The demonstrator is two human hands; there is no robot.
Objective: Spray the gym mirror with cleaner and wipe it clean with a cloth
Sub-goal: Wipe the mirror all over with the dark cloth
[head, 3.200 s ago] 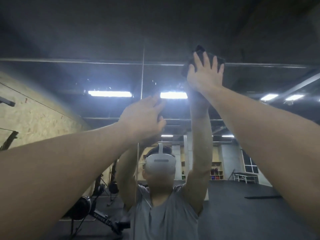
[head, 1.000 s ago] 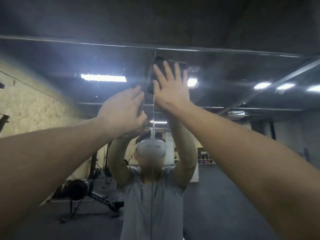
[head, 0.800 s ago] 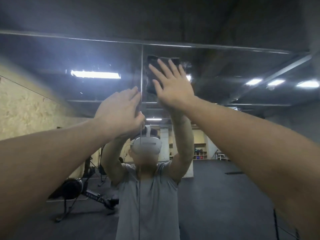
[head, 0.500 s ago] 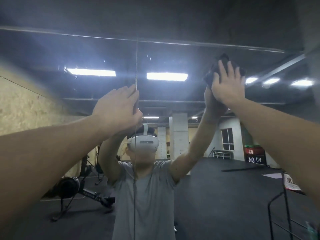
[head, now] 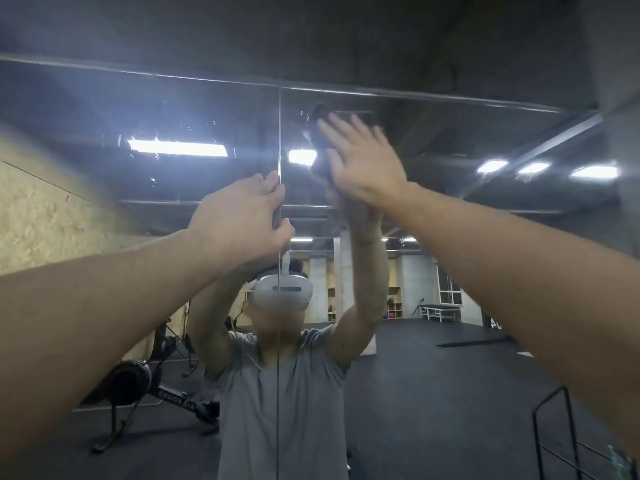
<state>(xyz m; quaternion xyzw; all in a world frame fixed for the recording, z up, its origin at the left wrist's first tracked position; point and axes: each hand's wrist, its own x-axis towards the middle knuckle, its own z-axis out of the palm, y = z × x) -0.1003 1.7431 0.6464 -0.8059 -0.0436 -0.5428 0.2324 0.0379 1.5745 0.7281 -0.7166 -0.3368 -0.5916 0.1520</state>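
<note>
A right hand (head: 363,164), fingers straight and spread, presses a dark cloth (head: 320,114) flat against the mirror (head: 450,133) near its top edge. The left hand (head: 242,220) rests beside the mirror's vertical seam, fingers loosely bent; whether it holds anything cannot be told.

Gym interior: dark ceiling (head: 311,26) with long fluorescent lights (head: 177,147); pale chipboard wall (head: 38,216) at left; black rubber floor (head: 433,393); rowing machine (head: 145,386) lower left; concrete pillar (head: 341,271), storage shelves (head: 393,303), bright window (head: 448,289) and bench (head: 438,310) beyond.
</note>
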